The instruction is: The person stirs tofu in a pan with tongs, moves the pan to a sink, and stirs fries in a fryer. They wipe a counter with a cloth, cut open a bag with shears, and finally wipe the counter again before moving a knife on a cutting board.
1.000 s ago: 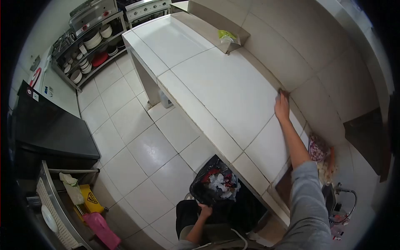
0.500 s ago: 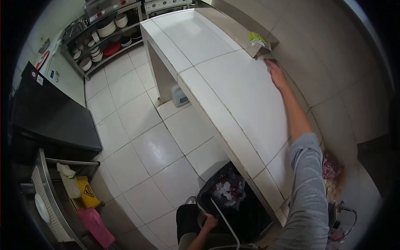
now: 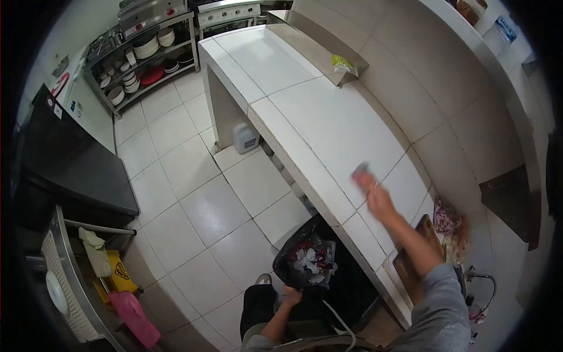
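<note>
My right hand [image 3: 380, 199] is over the white tiled counter [image 3: 328, 126], its fingers closed round a small, motion-blurred grey and reddish item [image 3: 362, 173] that I cannot make out. Below the counter's front edge, my left hand [image 3: 291, 296] grips the rim of a bin lined with a black bag [image 3: 285, 264]. Crumpled white paper and red scraps [image 3: 314, 263] lie inside the bin.
A metal tray [image 3: 316, 41] with a green packet [image 3: 341, 62] stands along the wall. A wooden board [image 3: 409, 273] and a bag of reddish pieces [image 3: 446, 217] lie near the tap [image 3: 485, 276]. Under the counter is a grey jug [image 3: 245, 138]; a yellow sign [image 3: 121, 273] stands left.
My right hand has come back from the wall side of the counter towards its near front edge. The bin's opening and my left hand have shifted only slightly, along with the camera view.
</note>
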`<state>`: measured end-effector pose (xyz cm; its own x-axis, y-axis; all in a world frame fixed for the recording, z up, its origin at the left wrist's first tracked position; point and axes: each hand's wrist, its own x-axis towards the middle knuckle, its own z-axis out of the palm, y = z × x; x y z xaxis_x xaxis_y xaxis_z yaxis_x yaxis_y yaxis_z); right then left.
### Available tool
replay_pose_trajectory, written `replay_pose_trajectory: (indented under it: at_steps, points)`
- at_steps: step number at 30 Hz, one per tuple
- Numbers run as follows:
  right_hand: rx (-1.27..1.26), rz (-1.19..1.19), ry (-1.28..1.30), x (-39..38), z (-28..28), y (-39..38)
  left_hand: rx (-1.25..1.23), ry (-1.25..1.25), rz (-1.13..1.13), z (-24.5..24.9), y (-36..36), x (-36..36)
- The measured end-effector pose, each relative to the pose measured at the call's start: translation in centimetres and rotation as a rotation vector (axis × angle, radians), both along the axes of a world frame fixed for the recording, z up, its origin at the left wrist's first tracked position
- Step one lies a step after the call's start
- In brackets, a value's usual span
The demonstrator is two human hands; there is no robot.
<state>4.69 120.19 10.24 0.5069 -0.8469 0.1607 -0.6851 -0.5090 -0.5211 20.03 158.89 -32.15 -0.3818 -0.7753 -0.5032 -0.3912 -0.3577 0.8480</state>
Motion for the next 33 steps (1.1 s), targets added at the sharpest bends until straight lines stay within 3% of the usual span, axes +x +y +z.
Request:
replay_pose_trajectory:
  at_steps: [1, 2, 3, 5, 7, 8, 9, 11, 12, 14, 16, 17, 19, 20, 22, 23, 25, 26, 28, 29, 31, 33]
  points:
    - [-0.083, -0.214, -0.106, -1.5, -1.1, -3.3, 0.006, 0.001, 0.031, 1.7, -0.5, 0.2]
    - [-0.226, -0.275, 0.080, -2.3, -0.3, -6.3, 0.011, 0.002, 0.063, 6.0, -2.2, 1.1]
    - [-0.278, -0.317, 0.118, -1.5, 0.1, -9.4, 0.003, -0.001, 0.064, 5.0, -2.0, 1.0]
    - [-0.347, -0.316, 0.135, 1.2, -1.2, -16.2, -0.024, 0.118, 0.217, 2.1, -0.7, 0.2]
    - [-0.345, -0.176, -0.029, 6.6, -3.0, -20.4, 0.032, 0.088, 0.177, 6.9, -2.6, 1.4]
    - [-0.413, -0.054, -0.031, 10.2, -2.4, -18.7, 0.099, 0.055, 0.144, 9.6, -3.5, 2.3]
    - [-0.232, 0.030, -0.108, 13.1, -1.5, -16.2, 0.087, 0.055, 0.126, 8.8, -3.9, 2.7]
    - [-0.124, 0.153, -0.070, 15.3, -0.7, -10.3, -0.217, 0.002, 0.061, 8.1, -3.3, 2.6]
    - [-0.148, 0.206, -0.061, 14.2, 0.0, -6.7, 0.363, 0.207, 0.192, 14.8, -5.7, 3.6]
    - [-0.114, 0.250, -0.008, 12.1, 1.0, 1.6, -0.610, 0.077, 0.172, 6.3, -3.2, 2.4]
    - [-0.057, 0.256, 0.103, 8.6, 1.3, 9.8, 0.336, -0.049, 0.136, 8.1, -4.3, 2.6]
    - [-0.046, 0.262, 0.168, 6.8, 1.0, 14.1, 0.333, -0.042, -0.039, 7.3, -4.7, 3.3]
    - [0.222, 0.094, 0.071, 3.6, -3.2, 22.7, 0.649, 0.039, -0.018, 8.0, -6.0, 4.0]
    - [0.129, 0.031, 0.131, 0.8, -7.7, 26.6, 0.642, 0.030, -0.059, 8.6, -6.2, 4.3]
    - [0.583, -0.212, 0.550, -3.7, -13.5, 33.3, 0.520, 0.061, 0.086, 10.3, -5.8, 4.0]
    - [0.590, -0.250, 0.537, -4.3, -12.5, 35.0, 0.516, 0.049, 0.048, 10.5, -5.6, 3.5]
    - [0.802, -0.832, 0.076, -4.0, -11.6, 38.5, 0.637, 0.187, 0.306, 10.4, -5.9, 3.7]
    - [0.799, -0.872, 0.045, -3.7, -11.7, 39.9, 0.628, 0.164, 0.263, 10.0, -6.5, 3.6]
    - [0.786, -1.012, -0.196, -2.7, -11.8, 43.5, 0.662, 0.352, 0.327, 9.2, -7.1, 3.1]
    - [0.789, -1.065, -0.226, -2.0, -12.3, 45.6, 0.690, 0.441, 0.359, 9.9, -7.2, 3.0]
    - [0.542, -0.925, -0.161, -1.5, -13.1, 48.1, 0.736, 0.319, 0.288, 10.8, -9.0, 2.5]
    - [0.608, -1.033, -0.256, -1.0, -12.3, 49.7, 0.681, 0.439, 0.238, 10.4, -10.7, 2.3]
